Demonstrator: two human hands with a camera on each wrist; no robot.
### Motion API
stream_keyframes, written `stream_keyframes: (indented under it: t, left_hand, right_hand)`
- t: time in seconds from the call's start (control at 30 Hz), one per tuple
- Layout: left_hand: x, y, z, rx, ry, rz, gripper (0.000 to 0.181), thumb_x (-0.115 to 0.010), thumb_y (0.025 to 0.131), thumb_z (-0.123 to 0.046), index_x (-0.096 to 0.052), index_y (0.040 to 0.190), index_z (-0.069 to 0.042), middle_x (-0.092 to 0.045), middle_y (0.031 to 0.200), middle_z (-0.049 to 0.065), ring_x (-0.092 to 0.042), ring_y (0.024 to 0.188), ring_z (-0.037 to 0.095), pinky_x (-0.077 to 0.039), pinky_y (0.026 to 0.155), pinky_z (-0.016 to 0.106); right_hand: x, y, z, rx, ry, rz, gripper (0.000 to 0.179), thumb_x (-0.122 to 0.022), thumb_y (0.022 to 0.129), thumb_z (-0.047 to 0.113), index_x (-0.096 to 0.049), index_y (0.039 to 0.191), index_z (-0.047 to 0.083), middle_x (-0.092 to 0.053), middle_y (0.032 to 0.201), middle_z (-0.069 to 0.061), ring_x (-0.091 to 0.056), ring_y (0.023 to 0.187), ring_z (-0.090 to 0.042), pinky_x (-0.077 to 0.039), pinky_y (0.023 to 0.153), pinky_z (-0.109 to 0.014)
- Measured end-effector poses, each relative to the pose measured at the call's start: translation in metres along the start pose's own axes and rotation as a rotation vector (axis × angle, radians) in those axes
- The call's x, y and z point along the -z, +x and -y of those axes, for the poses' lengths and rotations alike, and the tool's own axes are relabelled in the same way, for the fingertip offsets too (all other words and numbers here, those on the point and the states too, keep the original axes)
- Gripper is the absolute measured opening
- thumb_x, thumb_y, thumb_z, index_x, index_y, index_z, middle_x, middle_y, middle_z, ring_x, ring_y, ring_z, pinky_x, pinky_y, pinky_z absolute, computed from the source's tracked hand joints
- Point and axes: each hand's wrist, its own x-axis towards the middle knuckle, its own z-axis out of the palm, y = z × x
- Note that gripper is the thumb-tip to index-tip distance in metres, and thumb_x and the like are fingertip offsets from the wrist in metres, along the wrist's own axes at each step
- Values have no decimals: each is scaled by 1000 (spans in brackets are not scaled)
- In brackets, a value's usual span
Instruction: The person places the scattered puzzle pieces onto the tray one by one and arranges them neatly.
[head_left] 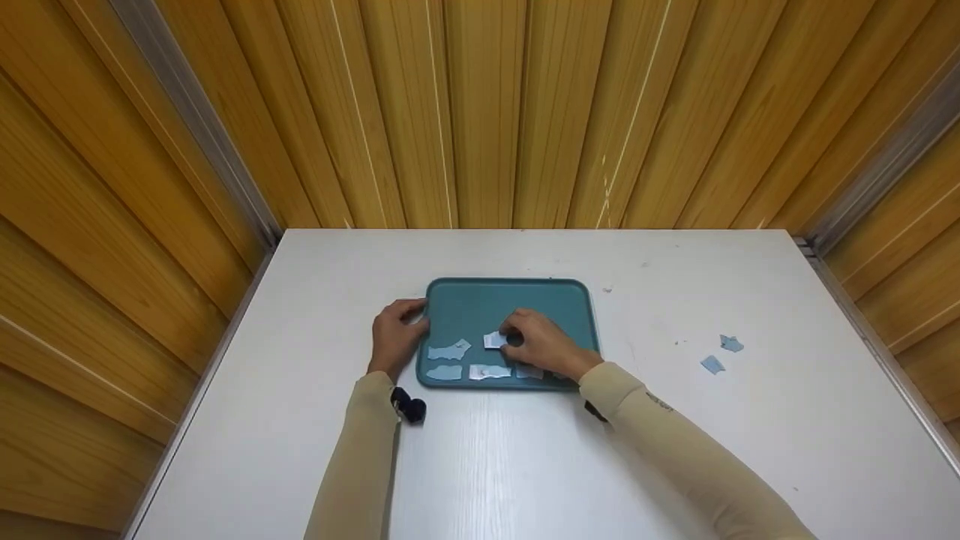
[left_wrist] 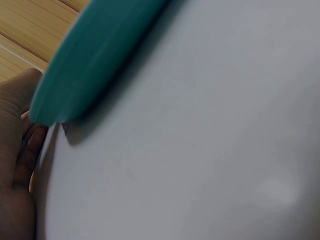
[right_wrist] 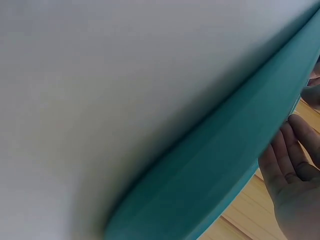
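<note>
A teal tray [head_left: 510, 300] lies on the white table with torn pale-blue paper pieces on it. My right hand [head_left: 544, 341] is over the tray, thumb and fingertips pinching a small torn paper piece [head_left: 494, 340]. To the left, one jagged piece [head_left: 450, 349] lies above another piece [head_left: 444, 373]. Along the near rim are a wider piece [head_left: 490, 372] and a piece [head_left: 529, 372] partly shaded by my right hand. My left hand [head_left: 395, 335] rests against the tray's left edge, with relaxed fingers. In the right wrist view, the tray wall [right_wrist: 215, 155] hides the paper.
Two loose paper scraps, one farther [head_left: 731, 343] and one nearer [head_left: 712, 364], lie on the table [head_left: 480, 465] right of the tray. Small specks dot the tabletop. Wood-patterned panels [head_left: 480, 112] stand behind the table and at both sides.
</note>
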Motion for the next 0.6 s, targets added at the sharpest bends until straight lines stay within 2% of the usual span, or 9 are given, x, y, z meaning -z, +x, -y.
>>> stream_keyframes:
  t: [0.6]
  left_hand:
    - [1,1,-1,5,19,-1,31,-83,91,-12,-80,122,-10,-74,122,0,-64,121,21,-50,110,38]
  right_hand:
    - [-2,2,4,8,-2,2,27,-80,94,13,-74,116,0,-68,112,-10,-64,106,-26,-57,96,-45]
